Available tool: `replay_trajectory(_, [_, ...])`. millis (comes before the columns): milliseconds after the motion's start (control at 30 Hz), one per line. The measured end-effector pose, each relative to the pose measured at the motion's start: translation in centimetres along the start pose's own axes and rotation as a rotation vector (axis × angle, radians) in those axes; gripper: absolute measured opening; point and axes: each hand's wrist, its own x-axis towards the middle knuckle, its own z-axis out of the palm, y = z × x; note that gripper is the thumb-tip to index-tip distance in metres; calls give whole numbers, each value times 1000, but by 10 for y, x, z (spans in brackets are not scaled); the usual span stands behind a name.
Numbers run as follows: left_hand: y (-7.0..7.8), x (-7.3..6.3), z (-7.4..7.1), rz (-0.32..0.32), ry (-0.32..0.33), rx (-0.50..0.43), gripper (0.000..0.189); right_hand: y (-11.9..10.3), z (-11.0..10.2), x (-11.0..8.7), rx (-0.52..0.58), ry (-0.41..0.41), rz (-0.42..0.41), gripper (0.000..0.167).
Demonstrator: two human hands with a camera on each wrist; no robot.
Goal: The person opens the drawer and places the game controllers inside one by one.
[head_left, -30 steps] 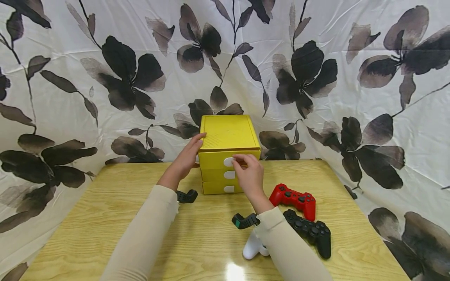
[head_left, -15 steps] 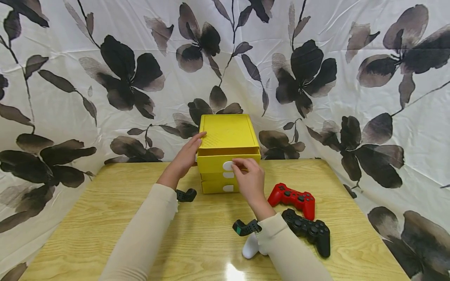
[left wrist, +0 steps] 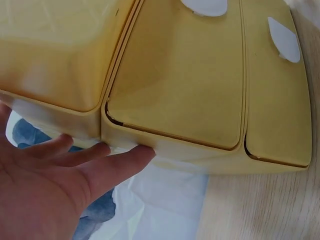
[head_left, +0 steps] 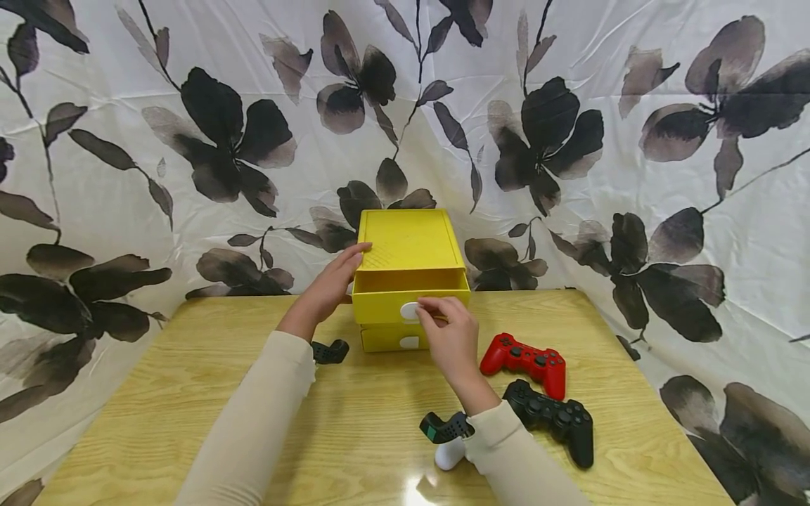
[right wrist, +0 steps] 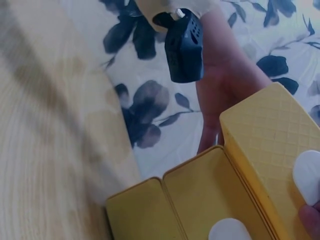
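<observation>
yellow three-drawer box [head_left: 410,239] upright on table [head_left: 158,393]; top drawer [head_left: 378,309] open

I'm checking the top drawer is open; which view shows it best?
The head view: it shows the open top drawer from above and its knob, pinched by the right hand. The left wrist view has only a cropped part, no knob; the right wrist view shows drawer and knob closer, but cropped, the inside hidden.

The wooden table [head_left: 158,393] offers passage along its left edge; near the right edge, a red gamepad [head_left: 525,362] and black gamepad [head_left: 553,422] obstruct; the yellow drawer unit [head_left: 408,240] and its projecting drawer [head_left: 382,308] block the middle back edge.
</observation>
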Motion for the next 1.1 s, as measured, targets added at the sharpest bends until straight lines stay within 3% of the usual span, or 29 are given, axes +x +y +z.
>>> replay_trajectory(200, [10,-8,1,-3,-27,2,49,-2,-4,-6,-1,-4,0,14])
replay_trajectory(1100, [7,-5,1,-12,-21,14,49,-19,-18,-30,43,-26,23,16])
